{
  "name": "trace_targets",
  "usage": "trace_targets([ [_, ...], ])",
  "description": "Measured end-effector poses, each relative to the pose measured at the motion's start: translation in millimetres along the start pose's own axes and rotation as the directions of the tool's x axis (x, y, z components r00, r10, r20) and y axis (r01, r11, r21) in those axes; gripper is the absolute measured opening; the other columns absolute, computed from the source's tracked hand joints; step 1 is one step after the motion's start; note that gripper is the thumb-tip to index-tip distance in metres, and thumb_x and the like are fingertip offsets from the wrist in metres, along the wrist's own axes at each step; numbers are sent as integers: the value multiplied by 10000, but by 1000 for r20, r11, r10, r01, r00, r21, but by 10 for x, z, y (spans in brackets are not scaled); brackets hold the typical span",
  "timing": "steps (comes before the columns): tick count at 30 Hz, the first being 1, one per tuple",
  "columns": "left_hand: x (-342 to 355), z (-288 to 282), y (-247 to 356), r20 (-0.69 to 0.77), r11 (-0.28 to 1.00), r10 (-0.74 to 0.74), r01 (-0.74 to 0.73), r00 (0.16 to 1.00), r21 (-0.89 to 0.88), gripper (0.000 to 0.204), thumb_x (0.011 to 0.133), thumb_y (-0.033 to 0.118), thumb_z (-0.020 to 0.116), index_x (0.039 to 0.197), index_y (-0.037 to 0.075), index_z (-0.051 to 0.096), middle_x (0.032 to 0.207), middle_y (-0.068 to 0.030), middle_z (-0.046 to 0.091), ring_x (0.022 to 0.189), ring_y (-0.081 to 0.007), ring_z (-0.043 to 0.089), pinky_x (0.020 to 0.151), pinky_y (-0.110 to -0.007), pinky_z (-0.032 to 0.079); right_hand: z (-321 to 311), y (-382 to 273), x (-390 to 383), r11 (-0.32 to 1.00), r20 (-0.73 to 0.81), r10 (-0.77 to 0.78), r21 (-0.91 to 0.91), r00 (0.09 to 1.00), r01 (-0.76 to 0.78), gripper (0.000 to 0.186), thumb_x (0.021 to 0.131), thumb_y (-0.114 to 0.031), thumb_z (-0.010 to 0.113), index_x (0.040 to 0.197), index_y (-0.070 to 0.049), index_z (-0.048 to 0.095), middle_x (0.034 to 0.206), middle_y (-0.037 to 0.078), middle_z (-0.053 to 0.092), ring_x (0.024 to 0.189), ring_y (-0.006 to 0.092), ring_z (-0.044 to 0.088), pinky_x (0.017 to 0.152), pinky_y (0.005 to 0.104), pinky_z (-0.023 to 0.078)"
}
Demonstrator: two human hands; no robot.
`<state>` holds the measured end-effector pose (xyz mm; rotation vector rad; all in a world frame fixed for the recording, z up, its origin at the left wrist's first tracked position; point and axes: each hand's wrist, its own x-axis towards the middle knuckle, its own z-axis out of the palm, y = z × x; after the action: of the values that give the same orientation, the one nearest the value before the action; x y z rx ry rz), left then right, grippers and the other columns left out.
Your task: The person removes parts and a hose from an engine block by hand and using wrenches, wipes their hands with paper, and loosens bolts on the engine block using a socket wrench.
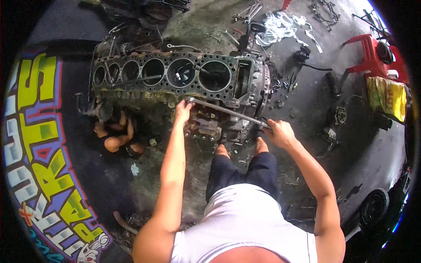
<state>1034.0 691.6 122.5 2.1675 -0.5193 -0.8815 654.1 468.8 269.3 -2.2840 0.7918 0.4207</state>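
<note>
Pretty messy shop floor here. Red plastic chair off to the right with a yellow bag just beside it, a tyre lower right, white rags and loose wrenches up top. Big graffiti-style banner runs down the left, and another person is crouched low near it.

Wrench head hidden beneath the left hand, handle end covered by the right hand, small loose parts beyond the right hand too small to be told
</note>
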Motion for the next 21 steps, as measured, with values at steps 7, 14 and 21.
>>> trace_targets([
  [7, -2, -56, 354, 431, 999, -34, 37, 902, 2, 194, 868, 100, 585, 1057, 60, 604, 941, -17, 666, 812, -128, 586, 713, -281, 457, -1074, -1579, -500, 894, 10, -313, 342, 950, 291, 257, 692, -67, 635, 940, -11, 601, 715, 193, 620, 697, 356, 619, 630, 428, 484],
  [14, 197, -274, -230, 551, 968, 208, -89, 808, -235, 212, 811, 136, 637, 1018, 91, 629, 883, -8, 649, 768, -151, 561, 700, -321, 449, -964, -3626, 407, 792, -59, -611, -55, 789, 608, 191, 819, -217, 605, 851, -29, 613, 690, 196, 607, 701, 380, 596, 630, 438, 473],
  [21, 233, -127, -333, 622, 977, 169, -47, 764, -207, 167, 810, 132, 622, 949, 43, 650, 865, -23, 649, 821, -150, 559, 765, -327, 435, -570, -4750, 1501, 745, 80, -563, -382, 823, 547, 373, 824, -387, 589, 835, -18, 637, 777, 195, 635, 784, 378, 622, 687, 443, 498],
])
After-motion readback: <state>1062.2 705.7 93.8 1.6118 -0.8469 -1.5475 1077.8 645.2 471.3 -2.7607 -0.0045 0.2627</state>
